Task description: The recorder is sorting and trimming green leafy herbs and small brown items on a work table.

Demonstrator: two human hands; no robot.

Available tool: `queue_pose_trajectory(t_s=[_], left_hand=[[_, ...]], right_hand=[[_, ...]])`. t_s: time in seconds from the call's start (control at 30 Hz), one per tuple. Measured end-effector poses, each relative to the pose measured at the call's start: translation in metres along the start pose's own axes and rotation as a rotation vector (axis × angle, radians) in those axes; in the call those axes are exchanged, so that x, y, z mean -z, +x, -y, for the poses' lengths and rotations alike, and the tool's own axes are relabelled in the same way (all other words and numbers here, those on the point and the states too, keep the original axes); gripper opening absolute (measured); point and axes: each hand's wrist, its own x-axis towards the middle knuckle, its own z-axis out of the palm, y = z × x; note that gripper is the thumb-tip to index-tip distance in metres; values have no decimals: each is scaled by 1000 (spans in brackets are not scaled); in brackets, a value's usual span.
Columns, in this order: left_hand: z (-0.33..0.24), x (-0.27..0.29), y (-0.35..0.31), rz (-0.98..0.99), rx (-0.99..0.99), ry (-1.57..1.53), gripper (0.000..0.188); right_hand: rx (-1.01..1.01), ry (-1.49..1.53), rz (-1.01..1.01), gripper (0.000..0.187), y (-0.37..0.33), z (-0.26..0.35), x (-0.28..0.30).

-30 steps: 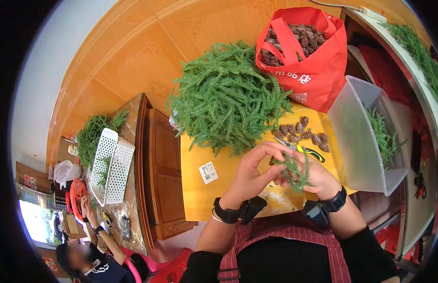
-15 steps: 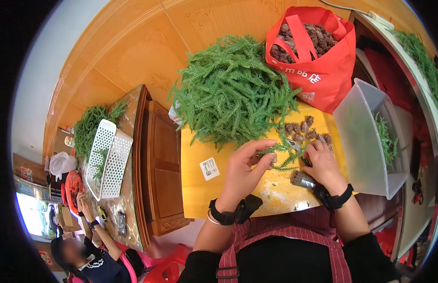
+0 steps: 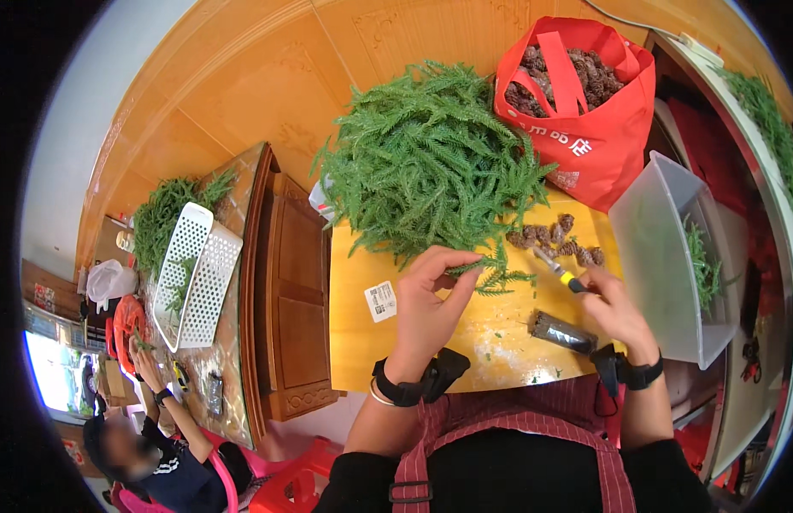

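A green needle-leaf sprig [image 3: 499, 274] is pinched between the thumb and fingers of my left hand [image 3: 426, 299], over the middle of the yellow table. My right hand [image 3: 614, 312] is closed round the yellow-and-black handle of the pliers [image 3: 560, 269]. Their metal tip points up and left at several small brown pine cones [image 3: 557, 235] on the table, and the sprig lies to its left. Below the pliers lies a dark bundle in clear plastic wrap [image 3: 560, 332], apart from my right hand.
A big heap of green sprigs [image 3: 431, 162] covers the table's back. Behind stands a red bag [image 3: 584, 137] of pine cones. A translucent bin [image 3: 661, 256] with sprigs is at the right. Leftward, a person [image 3: 179, 445] sits by another table with a white perforated basket [image 3: 208, 291].
My right hand has moved right and a little down, bringing the pliers away from the sprig into clear sight. My left hand keeps its pinch and has shifted slightly left.
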Motion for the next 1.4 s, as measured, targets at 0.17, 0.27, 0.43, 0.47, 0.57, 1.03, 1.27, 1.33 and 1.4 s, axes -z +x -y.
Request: queue_pose_trajectory(t_s=[0.17,0.27,0.43,0.47,0.57,1.03,1.27,1.33,1.4], left_hand=[[-7,-2,1,-32,-79,189,16],[-14,-8,2,-41,-155,271,16],[-25,-14,0,-39,-219,322,18],[-26,-14,-1,-31,-241,335,18],[-30,-17,-2,-21,-267,347,18],[-29,-15,-6,64,-237,433,18],[-34,-15,-4,113,-197,470,16],[-34,-14,-5,127,-171,456,15],[-32,-14,-6,130,-117,420,14]], right_hand=[[57,429,52,25,-26,42,23],[-53,692,215,27,-36,70,21],[56,689,240,12,-23,74,-2],[56,689,238,12,-22,76,-3],[5,630,198,14,-20,82,-6],[274,98,171,13,-10,81,-3],[342,41,170,18,-7,80,-2],[268,-19,204,20,-9,82,1],[267,0,205,20,-9,80,-3]])
